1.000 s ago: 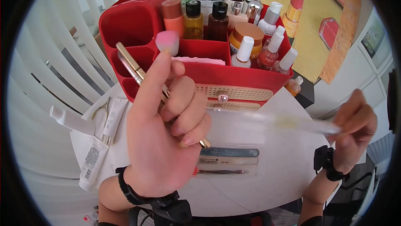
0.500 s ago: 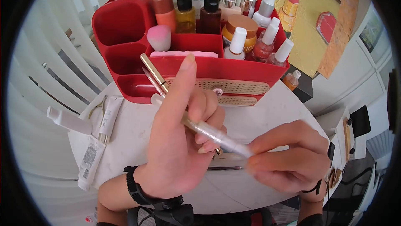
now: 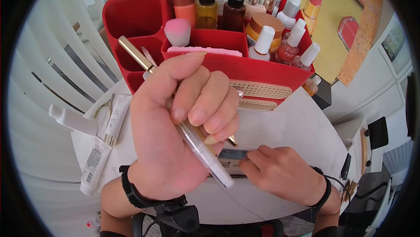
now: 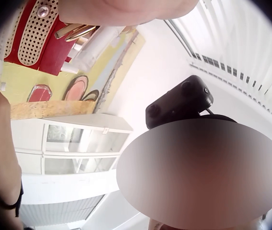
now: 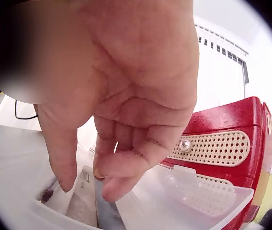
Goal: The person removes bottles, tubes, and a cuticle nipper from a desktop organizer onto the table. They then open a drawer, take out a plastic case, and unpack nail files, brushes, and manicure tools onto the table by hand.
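In the middle of the head view, we see the left hand (image 3: pixel 175 127) with its fingers curled around a gold pen (image 3: pixel 135 53) and a clear tube (image 3: pixel 201 151). At lower right, the right hand (image 3: pixel 284 171) grasps nothing, its thumb apart, over a grey nail file (image 5: pixel 108 208) in a clear case (image 5: pixel 235 195); touching, we cannot tell. Above stands a red box (image 3: pixel 262 71) with bottles (image 3: pixel 206 11).

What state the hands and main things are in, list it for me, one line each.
Left hand, gripping the clear tube and gold pen
Right hand, at the nail files, fingers bent
Clear tube, held, slanting
Gold pen, held, slanting
Clear case, open
Nail files, lying in the case
Drawers, shut
Nail polish bottles, upright, capped
Pink brush, bristles up
White tubes, lying flat
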A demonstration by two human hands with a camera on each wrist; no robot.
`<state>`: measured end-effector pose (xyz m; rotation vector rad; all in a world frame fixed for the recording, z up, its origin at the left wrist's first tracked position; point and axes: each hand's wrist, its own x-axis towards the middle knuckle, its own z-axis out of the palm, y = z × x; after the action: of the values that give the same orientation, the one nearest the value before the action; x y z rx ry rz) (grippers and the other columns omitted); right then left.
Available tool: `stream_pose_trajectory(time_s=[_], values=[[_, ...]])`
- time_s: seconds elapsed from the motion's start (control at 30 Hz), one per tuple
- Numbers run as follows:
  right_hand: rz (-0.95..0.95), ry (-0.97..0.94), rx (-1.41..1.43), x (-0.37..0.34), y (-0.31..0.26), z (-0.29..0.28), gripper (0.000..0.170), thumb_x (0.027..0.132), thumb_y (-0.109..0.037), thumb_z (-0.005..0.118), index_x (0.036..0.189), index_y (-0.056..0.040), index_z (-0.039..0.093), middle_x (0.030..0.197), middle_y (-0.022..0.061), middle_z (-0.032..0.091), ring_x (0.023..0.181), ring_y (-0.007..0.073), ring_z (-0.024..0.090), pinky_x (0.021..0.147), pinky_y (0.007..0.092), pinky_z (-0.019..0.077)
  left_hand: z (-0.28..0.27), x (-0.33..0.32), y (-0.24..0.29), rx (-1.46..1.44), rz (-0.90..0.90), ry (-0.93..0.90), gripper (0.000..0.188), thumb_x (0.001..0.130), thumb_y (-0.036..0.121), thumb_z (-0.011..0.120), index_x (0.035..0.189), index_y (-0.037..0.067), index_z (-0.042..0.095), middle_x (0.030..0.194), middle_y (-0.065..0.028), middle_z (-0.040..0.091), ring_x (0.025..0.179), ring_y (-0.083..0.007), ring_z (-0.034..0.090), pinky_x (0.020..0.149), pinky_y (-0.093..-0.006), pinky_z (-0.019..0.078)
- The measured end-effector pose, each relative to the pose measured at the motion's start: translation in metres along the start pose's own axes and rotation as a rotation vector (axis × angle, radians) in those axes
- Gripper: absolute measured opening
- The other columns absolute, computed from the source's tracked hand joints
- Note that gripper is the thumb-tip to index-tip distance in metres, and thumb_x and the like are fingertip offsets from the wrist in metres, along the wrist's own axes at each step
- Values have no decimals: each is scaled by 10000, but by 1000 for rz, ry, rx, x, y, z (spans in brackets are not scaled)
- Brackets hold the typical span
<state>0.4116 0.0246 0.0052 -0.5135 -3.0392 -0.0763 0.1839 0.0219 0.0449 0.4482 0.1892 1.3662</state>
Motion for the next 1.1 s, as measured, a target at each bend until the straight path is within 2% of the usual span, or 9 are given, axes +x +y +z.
stream_pose_trajectory(time_s=[0.07, 0.33, 0.6, 0.9, 1.1], values=[[13, -3, -30, 0, -2, 2, 142, 752, -67, 725, 813, -64, 597, 755, 26, 565, 688, 149, 633, 499, 279, 491, -2, 1, 0, -13, -7, -62, 556, 1128, 259, 356, 584, 142, 335, 623, -8, 413, 615, -163, 411, 578, -327, 384], [50, 16, -152, -1, -12, 12, 118, 756, -79, 721, 805, -60, 616, 707, 15, 562, 633, 131, 624, 476, 266, 475, -2, 1, -1, -61, -23, -84, 553, 1130, 260, 350, 590, 139, 347, 647, -14, 435, 616, -167, 423, 578, -323, 390], [31, -3, -51, -2, -2, 1, 145, 775, -104, 711, 894, -71, 636, 704, 2, 554, 612, 150, 656, 492, 272, 486, 4, 1, -1, -52, -39, -35, 567, 1127, 262, 358, 573, 144, 342, 622, -10, 425, 598, -159, 422, 555, -314, 381], [-52, -40, 13, -2, 4, 1, 124, 771, -102, 711, 774, -64, 594, 813, 49, 544, 737, 159, 649, 542, 288, 509, 3, 2, -1, -21, -41, -38, 578, 1130, 273, 363, 565, 150, 348, 616, -1, 428, 594, -153, 425, 553, -307, 377], [-68, -2, 83, 1, 8, 0, 129, 799, -104, 704, 852, -61, 595, 814, 43, 538, 709, 178, 630, 573, 316, 517, 5, 1, 0, -7, -50, -42, 581, 1143, 287, 347, 578, 153, 347, 615, 4, 435, 583, -152, 433, 553, -315, 386]])
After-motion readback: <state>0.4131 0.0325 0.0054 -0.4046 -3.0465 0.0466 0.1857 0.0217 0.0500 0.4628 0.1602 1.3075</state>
